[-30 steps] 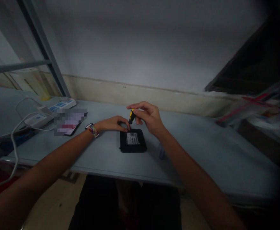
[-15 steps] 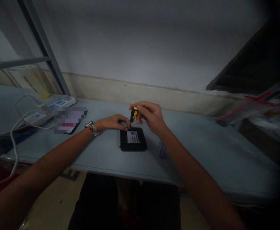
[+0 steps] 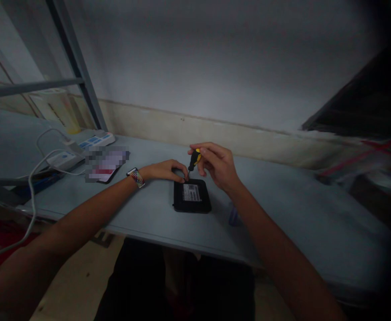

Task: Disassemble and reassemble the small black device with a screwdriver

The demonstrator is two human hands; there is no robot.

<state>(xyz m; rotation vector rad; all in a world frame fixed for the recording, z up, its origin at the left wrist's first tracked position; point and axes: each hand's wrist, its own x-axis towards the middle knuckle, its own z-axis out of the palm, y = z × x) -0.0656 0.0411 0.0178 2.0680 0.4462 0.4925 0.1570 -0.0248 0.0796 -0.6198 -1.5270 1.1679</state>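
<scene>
A flat black box (image 3: pixel 192 196) with a white label lies on the grey table (image 3: pixel 282 223). My right hand (image 3: pixel 215 166) is closed round the black and yellow handle of a small screwdriver (image 3: pixel 194 160), held upright with its tip at the box's far left corner. My left hand (image 3: pixel 166 170), a striped band on its wrist, rests beside that corner with its fingertips pinched at the screwdriver's tip. Whether they hold anything is too small to see.
White power strips (image 3: pixel 82 149) with cables lie at the far left, next to a blurred-out flat item (image 3: pixel 105 163). A grey metal rack post (image 3: pixel 78 67) rises behind them. A small blue object (image 3: pixel 233 217) sits by my right forearm. Clutter fills the right edge.
My right hand has turned the screwdriver a little, its handle sitting lower in the fingers. The view has shifted slightly; the left hand stays at the box's corner.
</scene>
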